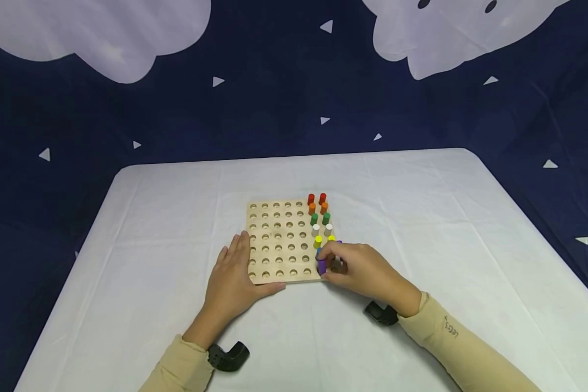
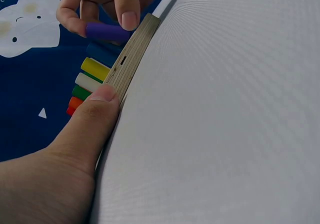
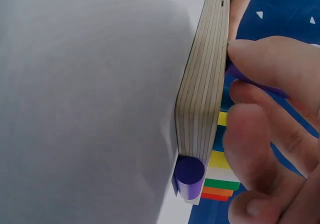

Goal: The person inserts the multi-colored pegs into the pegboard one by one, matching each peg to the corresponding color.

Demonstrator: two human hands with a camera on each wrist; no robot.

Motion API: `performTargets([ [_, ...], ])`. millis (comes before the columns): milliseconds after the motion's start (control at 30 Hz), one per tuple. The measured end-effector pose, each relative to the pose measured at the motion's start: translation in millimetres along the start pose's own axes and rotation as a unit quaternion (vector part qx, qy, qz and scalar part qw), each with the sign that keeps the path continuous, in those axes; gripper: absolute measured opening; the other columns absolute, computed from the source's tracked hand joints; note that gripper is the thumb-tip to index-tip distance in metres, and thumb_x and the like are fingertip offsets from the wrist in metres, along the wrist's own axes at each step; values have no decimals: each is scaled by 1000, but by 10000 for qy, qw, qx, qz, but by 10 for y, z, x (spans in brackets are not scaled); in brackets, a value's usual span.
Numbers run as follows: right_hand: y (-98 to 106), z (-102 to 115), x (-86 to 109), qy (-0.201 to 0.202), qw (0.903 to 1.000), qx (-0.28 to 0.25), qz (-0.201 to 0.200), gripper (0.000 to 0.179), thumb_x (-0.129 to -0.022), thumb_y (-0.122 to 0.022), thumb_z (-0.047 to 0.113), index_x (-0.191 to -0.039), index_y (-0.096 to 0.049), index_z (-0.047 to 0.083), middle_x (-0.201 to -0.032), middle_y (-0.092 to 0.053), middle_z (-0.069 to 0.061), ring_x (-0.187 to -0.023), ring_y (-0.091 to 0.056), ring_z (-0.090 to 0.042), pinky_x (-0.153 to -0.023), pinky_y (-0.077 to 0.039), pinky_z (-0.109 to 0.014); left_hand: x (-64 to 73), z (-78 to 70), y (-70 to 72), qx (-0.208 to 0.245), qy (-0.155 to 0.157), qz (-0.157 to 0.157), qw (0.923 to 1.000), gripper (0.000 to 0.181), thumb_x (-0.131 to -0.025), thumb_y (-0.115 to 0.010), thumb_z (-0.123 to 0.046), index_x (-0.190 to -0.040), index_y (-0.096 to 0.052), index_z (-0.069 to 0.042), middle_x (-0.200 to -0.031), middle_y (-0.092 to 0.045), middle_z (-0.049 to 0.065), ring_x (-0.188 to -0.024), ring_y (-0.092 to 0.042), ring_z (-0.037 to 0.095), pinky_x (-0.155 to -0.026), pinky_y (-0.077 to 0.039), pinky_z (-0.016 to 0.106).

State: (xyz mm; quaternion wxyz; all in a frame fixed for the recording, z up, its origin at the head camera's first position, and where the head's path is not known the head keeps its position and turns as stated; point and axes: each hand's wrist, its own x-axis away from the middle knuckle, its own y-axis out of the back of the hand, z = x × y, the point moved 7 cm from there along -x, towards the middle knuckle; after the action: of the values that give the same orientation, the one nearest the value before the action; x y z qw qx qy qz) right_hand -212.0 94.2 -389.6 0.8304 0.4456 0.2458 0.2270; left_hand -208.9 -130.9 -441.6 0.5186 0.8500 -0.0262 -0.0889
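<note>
A wooden pegboard [image 1: 276, 236] with rows of round holes lies on the table. My left hand [image 1: 231, 275] rests against its left side, fingers straight, its thumb [image 2: 95, 111] along the near edge. My right hand [image 1: 367, 269] pinches a purple peg [image 1: 322, 266] between thumb and fingers, upright at the near end of the board's right part. In the left wrist view that peg's lower end is right at the board's top. Beyond it, pairs of yellow [image 1: 318, 242], white, green, orange and red pegs stand in two columns. Blue pegs [image 3: 218, 138] are partly hidden by my right fingers.
Another purple peg [image 3: 190, 176] lies on the white tablecloth against the board's right side. A dark blue backdrop [image 1: 274, 109] with white clouds and triangles hangs behind the table. Each wrist bears a black camera mount [image 1: 228, 356].
</note>
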Motion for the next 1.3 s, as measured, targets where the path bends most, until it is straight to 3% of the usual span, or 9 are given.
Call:
performTargets([
  [300,31,-3,-1,214,9995,59,-211,25,-79,-76,21,-97,-59,24,-94,-59,16,-61,-51,-7,-54,-42,-15,1,-14,9,3,-22,-12,10000,136,-56,-61,-85,-151,-12,-1,-157,-18,15,-147,-16,29,-120,-13,46],
  [700,21,-10,10,473,9974,-537,-43,18,-80,-76,18,-90,-63,23,-90,-60,12,-67,-52,-9,-57,-44,-14,-1,-25,10,19,-51,-38,10000,136,-56,-64,-83,-151,-12,-1,-157,-18,15,-147,-17,30,-120,-14,47],
  [900,109,-71,35,539,9918,-1144,-165,25,-80,-77,23,-101,-64,20,-95,-61,6,-68,-52,-11,-57,-46,-20,0,-27,12,-5,-66,-48,10000,136,-56,-63,-84,-151,-12,-1,-157,-19,16,-146,-18,30,-120,-15,47],
  [967,168,-154,46,340,9864,-1594,-214,27,-81,-75,22,-104,-63,18,-98,-62,0,-70,-51,-12,-58,-46,-22,0,-27,10,-3,-64,-48,10000,136,-56,-63,-84,-151,-13,-1,-157,-18,16,-146,-17,30,-120,-15,47],
  [1100,285,-437,80,-507,9737,-2200,-300,30,-85,-71,20,-113,-61,14,-101,-60,-5,-75,-52,-15,-59,-45,-24,-2,-28,8,15,-67,-56,10000,136,-56,-63,-84,-151,-13,-1,-157,-18,16,-147,-17,30,-120,-14,47],
  [1200,306,-647,111,-1165,9692,-2168,-89,38,-87,-69,23,-122,-58,16,-99,-59,-2,-79,-52,-15,-62,-45,-24,-3,-29,9,27,-66,-57,10000,136,-56,-64,-83,-151,-13,-1,-157,-19,16,-147,-17,30,-120,-14,47],
  [1300,246,-766,111,-1437,9678,-2045,306,44,-87,-69,26,-127,-55,17,-97,-59,-1,-78,-51,-16,-62,-44,-23,-1,-28,15,33,-67,-65,10000,135,-56,-65,-82,-151,-13,0,-157,-19,17,-146,-17,31,-120,-14,48],
])
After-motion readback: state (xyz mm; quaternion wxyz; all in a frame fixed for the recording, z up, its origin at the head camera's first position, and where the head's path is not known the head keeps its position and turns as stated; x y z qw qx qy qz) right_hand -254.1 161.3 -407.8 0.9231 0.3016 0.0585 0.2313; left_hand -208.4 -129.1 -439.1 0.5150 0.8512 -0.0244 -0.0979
